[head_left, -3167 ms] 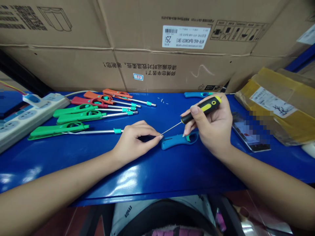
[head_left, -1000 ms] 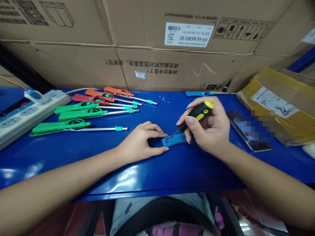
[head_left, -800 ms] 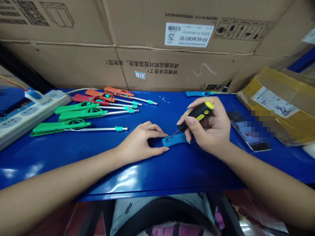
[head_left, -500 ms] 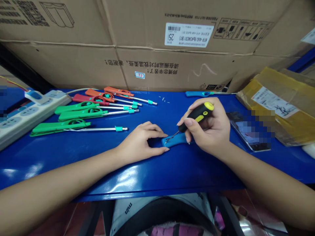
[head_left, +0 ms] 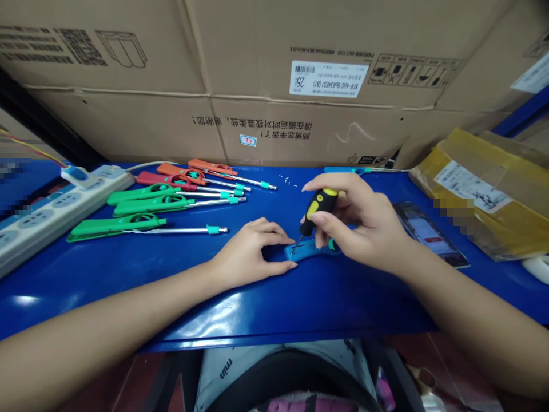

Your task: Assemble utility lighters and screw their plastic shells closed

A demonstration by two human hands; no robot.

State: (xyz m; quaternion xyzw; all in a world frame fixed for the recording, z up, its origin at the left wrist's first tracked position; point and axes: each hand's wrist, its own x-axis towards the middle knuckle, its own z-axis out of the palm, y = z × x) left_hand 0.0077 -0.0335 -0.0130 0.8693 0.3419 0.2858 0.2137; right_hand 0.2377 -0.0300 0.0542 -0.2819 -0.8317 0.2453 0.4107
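A blue long-neck lighter (head_left: 305, 249) lies flat on the blue table, its far part hidden under my right hand. My left hand (head_left: 253, 249) rests on the table, thumb and fingers pinching the lighter's left end from both sides. In my right hand (head_left: 364, 223) is a screwdriver (head_left: 319, 207) with a black and yellow handle. Its thin shaft tilts down to the left, and the tip meets the lighter's left end beside a dark slot. Whether the tip sits in a screw is too small to tell.
Green lighters (head_left: 118, 226), a red lighter (head_left: 165, 181) and orange lighters (head_left: 212, 167) lie at the left. Behind them stands a white power strip (head_left: 68, 200). At the right are a phone (head_left: 429, 232) and a taped carton (head_left: 484, 200). A large cardboard box (head_left: 257, 68) closes the back.
My right hand has tipped the screwdriver more upright, and its fingers have loosened and spread around the handle. My left hand stays on the lighter. The camera view has shifted slightly.
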